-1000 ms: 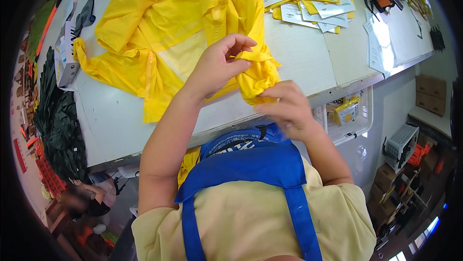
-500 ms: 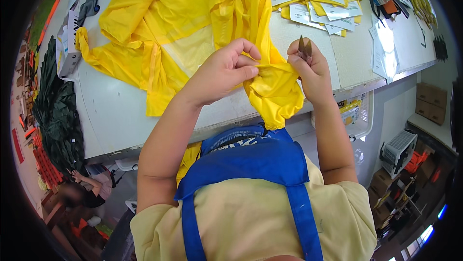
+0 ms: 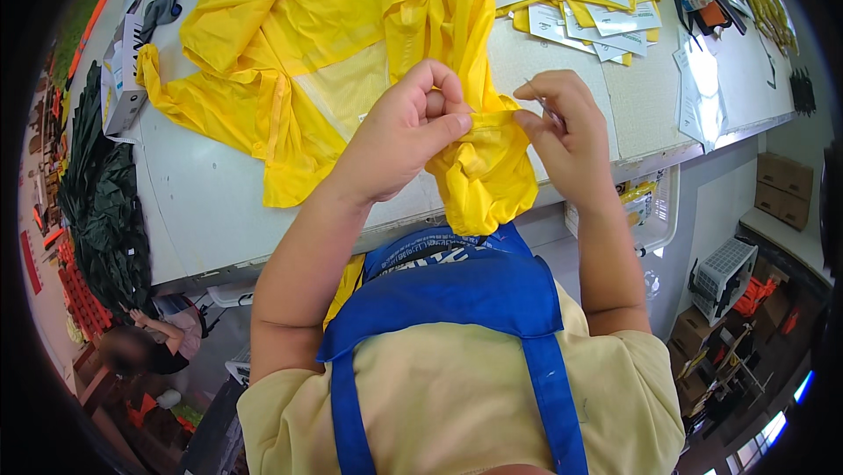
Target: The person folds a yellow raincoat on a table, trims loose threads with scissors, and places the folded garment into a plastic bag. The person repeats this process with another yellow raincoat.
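Note:
A yellow raincoat-like garment (image 3: 325, 36) of thin fabric is spread over the table. Its gathered end (image 3: 487, 181) hangs past the table's near edge, in front of my blue apron. My left hand (image 3: 391, 141) pinches the upper fold of this end between thumb and fingers. Closed around a pair of thread snips (image 3: 551, 112), my right hand (image 3: 575, 137) also has its thumb and finger at the right edge of the same fold. Only a thin sliver of the blades shows; the handles are hidden in the palm.
Yellow packs with white cards (image 3: 606, 14) lie at the far right of the white table (image 3: 386, 220). A dark green fabric heap (image 3: 105, 203) hangs at the left, beside a small box (image 3: 123, 80). A white basket (image 3: 663, 212) sits below the table edge. Another person (image 3: 167, 343) is at lower left.
The snips have turned in my right hand from blades pointing up to nearly edge-on. The right thumb and finger have shifted slightly left, and the hanging end has moved left and bunched up.

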`<state>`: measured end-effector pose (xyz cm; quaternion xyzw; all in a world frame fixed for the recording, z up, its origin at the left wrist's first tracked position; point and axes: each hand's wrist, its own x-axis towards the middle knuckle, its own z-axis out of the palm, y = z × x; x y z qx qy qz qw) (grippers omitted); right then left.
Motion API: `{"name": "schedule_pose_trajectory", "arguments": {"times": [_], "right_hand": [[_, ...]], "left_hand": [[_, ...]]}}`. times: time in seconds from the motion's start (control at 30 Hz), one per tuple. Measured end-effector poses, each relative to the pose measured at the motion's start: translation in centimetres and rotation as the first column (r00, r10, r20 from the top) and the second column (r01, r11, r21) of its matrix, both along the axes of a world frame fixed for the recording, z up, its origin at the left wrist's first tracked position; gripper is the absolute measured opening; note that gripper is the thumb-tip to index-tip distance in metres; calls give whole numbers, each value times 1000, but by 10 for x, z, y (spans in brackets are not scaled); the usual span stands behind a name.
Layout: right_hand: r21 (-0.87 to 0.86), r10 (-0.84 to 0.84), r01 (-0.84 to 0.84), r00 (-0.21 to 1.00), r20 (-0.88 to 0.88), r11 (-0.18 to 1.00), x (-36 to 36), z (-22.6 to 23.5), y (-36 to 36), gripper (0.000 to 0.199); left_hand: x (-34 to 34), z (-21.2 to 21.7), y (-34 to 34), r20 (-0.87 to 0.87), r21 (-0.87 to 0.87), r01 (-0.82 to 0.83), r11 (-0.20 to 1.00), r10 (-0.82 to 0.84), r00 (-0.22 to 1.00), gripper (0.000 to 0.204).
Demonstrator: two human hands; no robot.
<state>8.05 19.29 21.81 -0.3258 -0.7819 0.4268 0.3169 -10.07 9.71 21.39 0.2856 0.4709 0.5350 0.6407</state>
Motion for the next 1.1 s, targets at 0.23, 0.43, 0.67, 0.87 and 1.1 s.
{"name": "schedule_pose_trajectory", "arguments": {"times": [0.23,0.43,0.67,0.87,1.1], "right_hand": [[192,115,-112,993,-5,975,6,4,-16,18],[8,146,-147,986,80,989,13,10,-15,21],[-87,282,-289,956,-81,953,25,15,-9,24],[149,185,-201,976,116,968,32,18,3,32],[357,239,-300,949,204,885,26,20,8,30]], "left_hand": [[7,5,-5,-14,30,-28,999,29,999,16],[9,9,-6,-154,57,31,998,-21,988,14],[12,11,-8,-140,42,9,999,-3,990,15],[9,12,-8,-126,34,39,999,-35,991,19],[9,21,-4,-228,-66,50,997,-64,972,21]]}}
